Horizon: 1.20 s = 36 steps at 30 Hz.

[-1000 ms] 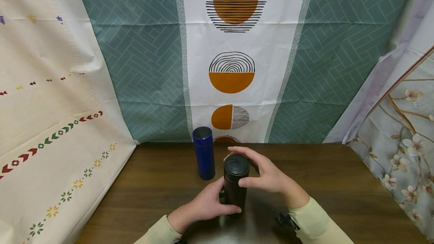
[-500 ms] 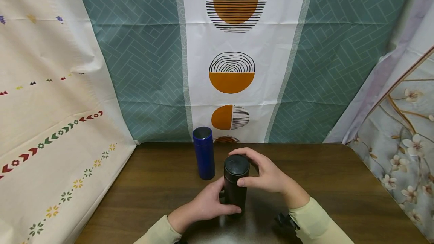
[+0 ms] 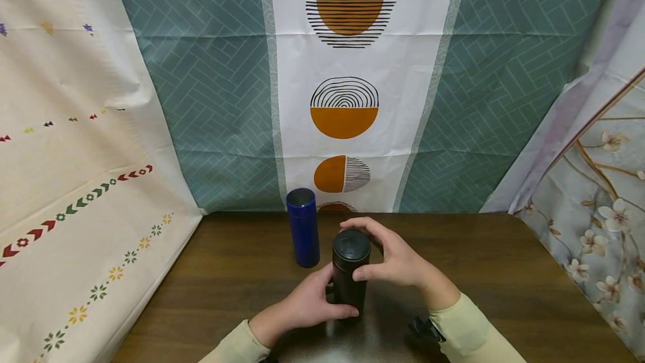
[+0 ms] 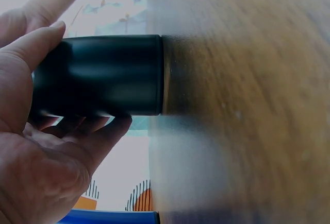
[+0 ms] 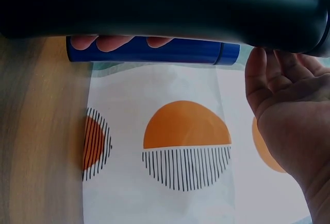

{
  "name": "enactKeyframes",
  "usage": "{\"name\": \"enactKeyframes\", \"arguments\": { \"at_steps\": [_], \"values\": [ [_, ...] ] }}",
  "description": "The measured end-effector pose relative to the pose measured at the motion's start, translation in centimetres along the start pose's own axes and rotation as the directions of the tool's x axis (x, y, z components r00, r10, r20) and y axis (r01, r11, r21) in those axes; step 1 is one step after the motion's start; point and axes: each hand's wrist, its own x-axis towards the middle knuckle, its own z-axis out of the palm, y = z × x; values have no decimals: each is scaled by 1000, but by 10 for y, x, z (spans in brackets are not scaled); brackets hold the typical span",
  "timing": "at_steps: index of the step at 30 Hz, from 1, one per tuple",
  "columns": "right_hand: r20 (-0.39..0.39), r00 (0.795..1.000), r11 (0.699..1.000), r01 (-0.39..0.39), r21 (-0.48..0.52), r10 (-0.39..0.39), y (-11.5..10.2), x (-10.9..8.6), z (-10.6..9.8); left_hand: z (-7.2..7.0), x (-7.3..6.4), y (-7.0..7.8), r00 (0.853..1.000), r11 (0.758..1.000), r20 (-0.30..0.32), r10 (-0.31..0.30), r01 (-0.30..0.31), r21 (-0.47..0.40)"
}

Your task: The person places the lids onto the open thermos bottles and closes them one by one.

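A black flask (image 3: 349, 290) stands upright on the wooden table, its round lid (image 3: 351, 245) on top. Low on its body, my left hand (image 3: 308, 300) grips it between thumb and fingers; in the left wrist view the flask's base (image 4: 147, 74) meets the tabletop. My right hand (image 3: 400, 257) holds the top of the flask around the lid, thumb at the front and fingers behind, partly hidden by it. Just behind and to the left, apart from both hands, a blue flask (image 3: 304, 237) stands upright; its dark top is not clear enough to tell lid from opening.
The brown table (image 3: 227, 279) reaches back to a green and white patterned cloth (image 3: 216, 99). A cream cloth (image 3: 75, 184) hangs at the left, a floral cloth (image 3: 604, 240) at the right. A small black object (image 3: 425, 329) sits by the right sleeve.
My right thumb and fingers have shifted slightly around the lid. The left hand and both flasks stay where they were.
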Motion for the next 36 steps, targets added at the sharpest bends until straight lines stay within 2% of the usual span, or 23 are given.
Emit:
{"name": "enactKeyframes", "arguments": {
  "at_steps": [12,29,36],
  "values": [
    [60,997,998,40,53,-44,-3,0,0,1,0,0,1000,1000,-11,4,-3,3],
    [-16,1000,1000,6,-3,-6,-1,0,2,0,1,-1,1000,1000,-6,11,-11,0],
    [-3,1000,1000,14,-1,-14,-1,0,0,0,0,-1,1000,1000,-5,12,-12,2]
  ]
}}
